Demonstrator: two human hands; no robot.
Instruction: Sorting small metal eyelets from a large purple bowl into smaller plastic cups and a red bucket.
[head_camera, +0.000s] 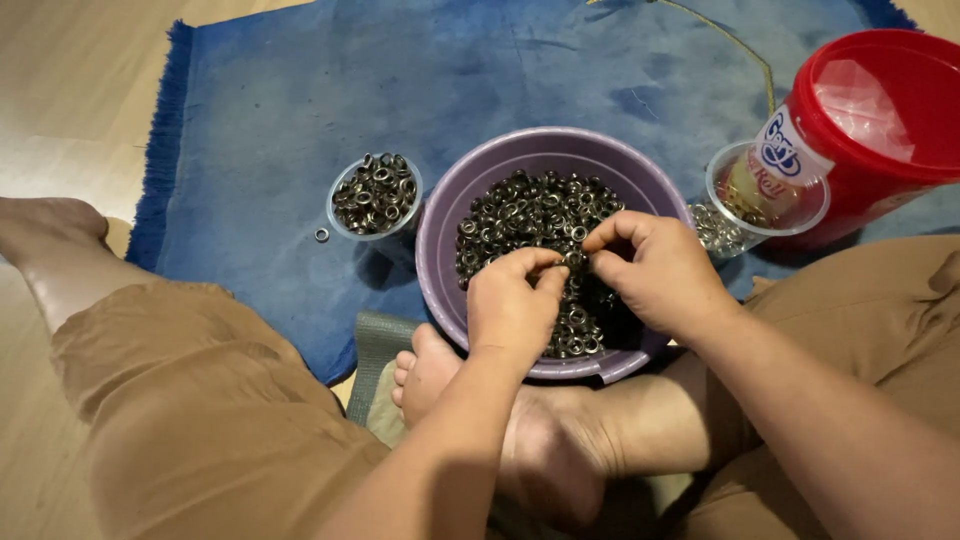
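Observation:
A purple bowl (440, 215) full of small dark metal rings (520, 215) sits on a blue mat between my legs. My left hand (512, 305) and my right hand (655, 275) hover over the bowl, fingertips meeting at a small metal ring (574, 258) pinched between them. Both hands have fingers curled in a pinch.
A clear plastic cup (374, 195) of metal rings stands left of the bowl, with one loose ring (321, 235) on the blue mat (260, 110). A second clear cup (765, 190) and a red lidded tub (880, 110) stand to the right. My crossed legs frame the bowl.

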